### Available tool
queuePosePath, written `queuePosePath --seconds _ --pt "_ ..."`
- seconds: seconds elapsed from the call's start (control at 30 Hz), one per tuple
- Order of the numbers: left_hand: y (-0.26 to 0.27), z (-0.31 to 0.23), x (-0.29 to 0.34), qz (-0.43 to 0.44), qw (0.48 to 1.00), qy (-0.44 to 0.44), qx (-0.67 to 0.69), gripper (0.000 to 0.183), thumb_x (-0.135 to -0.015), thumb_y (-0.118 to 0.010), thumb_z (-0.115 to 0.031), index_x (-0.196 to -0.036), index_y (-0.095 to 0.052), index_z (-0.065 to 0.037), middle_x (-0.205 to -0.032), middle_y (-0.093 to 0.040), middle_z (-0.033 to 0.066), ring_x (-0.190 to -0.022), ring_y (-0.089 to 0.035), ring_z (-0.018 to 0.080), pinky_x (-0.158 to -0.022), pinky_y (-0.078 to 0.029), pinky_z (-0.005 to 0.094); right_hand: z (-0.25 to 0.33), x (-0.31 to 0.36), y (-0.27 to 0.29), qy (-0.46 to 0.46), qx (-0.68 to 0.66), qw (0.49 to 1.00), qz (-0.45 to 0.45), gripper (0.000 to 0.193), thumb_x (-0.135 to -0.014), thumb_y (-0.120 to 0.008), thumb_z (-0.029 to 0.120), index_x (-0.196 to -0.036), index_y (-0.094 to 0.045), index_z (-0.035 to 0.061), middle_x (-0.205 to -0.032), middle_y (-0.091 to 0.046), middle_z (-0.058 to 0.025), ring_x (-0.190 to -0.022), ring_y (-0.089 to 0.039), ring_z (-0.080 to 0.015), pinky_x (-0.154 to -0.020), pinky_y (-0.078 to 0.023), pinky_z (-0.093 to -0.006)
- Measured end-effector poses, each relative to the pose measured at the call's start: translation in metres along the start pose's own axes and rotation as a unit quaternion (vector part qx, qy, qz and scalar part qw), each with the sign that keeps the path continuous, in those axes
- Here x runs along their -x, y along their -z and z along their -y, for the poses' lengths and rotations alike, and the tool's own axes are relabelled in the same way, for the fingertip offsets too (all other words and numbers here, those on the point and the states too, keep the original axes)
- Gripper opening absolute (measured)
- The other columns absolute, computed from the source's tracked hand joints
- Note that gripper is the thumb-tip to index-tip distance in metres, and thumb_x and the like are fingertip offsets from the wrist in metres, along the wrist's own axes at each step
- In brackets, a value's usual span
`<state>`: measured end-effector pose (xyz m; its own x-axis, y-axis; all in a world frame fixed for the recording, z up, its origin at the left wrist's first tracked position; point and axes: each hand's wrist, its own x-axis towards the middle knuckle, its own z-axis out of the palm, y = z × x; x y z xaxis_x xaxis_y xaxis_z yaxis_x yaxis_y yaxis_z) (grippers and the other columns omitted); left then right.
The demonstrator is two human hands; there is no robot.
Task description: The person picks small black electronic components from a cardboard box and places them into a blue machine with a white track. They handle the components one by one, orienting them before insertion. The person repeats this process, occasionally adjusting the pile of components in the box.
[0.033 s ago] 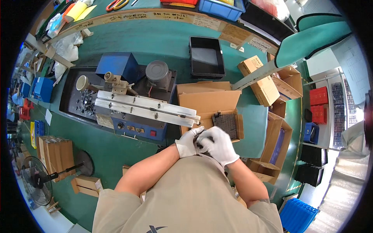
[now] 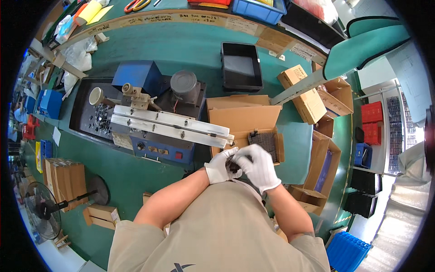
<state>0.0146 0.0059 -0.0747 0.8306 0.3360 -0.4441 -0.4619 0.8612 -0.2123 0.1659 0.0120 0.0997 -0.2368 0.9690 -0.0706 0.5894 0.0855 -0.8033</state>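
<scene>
In white gloves, both my hands meet just in front of my chest. My left hand [image 2: 219, 167] is closed around a small bunch of dark parts [image 2: 234, 166], too small to tell their kind. Bent over that bunch, my right hand [image 2: 258, 167] has its fingers curled together at the tips; what they pinch, if anything, is hidden. Right beyond my hands stands an open cardboard box [image 2: 244, 117], holding rows of thin dark pieces [image 2: 263, 144]. To the left, two long pale rails [image 2: 172, 127] of a bench machine end close to my left hand.
The machine's blue control panel [image 2: 163, 151] faces me; a black tray [image 2: 78, 120] with loose dark bits lies beside it. An empty black bin [image 2: 241, 68] sits farther back. Cardboard boxes [image 2: 302, 97] line the right side, near a slanted post. A fan [image 2: 45, 206] stands at left.
My right hand has shifted slightly up and to the right, baring more of the dark parts in my left hand. My left hand stays in place.
</scene>
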Motion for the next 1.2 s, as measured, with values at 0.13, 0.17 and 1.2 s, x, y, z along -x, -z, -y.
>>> queuePosePath --seconds 0.13,0.17,1.2 --pt "-0.015 0.003 0.001 -0.008 1.0 -0.008 -0.002 0.034 -0.103 -0.052 -0.046 -0.115 -0.067 -0.017 -0.107 -0.072 0.0042 -0.093 -0.068 0.0241 -0.067 -0.058 0.0408 -0.019 -0.022 -0.002 0.07 0.016 0.993 -0.093 0.012 -0.087 -0.07 0.004 -0.098 -0.07 0.0021 -0.091 -0.072 -0.0135 -0.086 -0.07 -0.0306 -0.079 -0.055 -0.0377" --pt "-0.014 0.003 0.001 -0.016 1.0 -0.012 -0.008 0.034 -0.103 -0.052 -0.046 -0.115 -0.067 -0.017 -0.107 -0.072 0.0043 -0.093 -0.068 0.0241 -0.068 -0.058 0.0414 -0.019 -0.026 -0.004 0.082 0.023 0.991 -0.099 0.012 -0.087 -0.069 0.004 -0.098 -0.07 0.0023 -0.092 -0.072 -0.0134 -0.086 -0.07 -0.0308 -0.079 -0.056 -0.0377" --pt "-0.033 0.007 0.011 -0.104 0.985 -0.056 -0.127 0.041 -0.102 -0.053 -0.055 -0.119 -0.064 -0.02 -0.1 -0.071 0.0078 -0.088 -0.068 0.0273 -0.061 -0.052 0.0406 -0.056 -0.011 -0.005 0.025 0.018 0.998 0.05 0.023 -0.095 -0.068 0.022 -0.101 -0.071 0.0006 -0.095 -0.07 -0.0197 -0.092 -0.068 -0.0378 -0.082 -0.055 -0.043"
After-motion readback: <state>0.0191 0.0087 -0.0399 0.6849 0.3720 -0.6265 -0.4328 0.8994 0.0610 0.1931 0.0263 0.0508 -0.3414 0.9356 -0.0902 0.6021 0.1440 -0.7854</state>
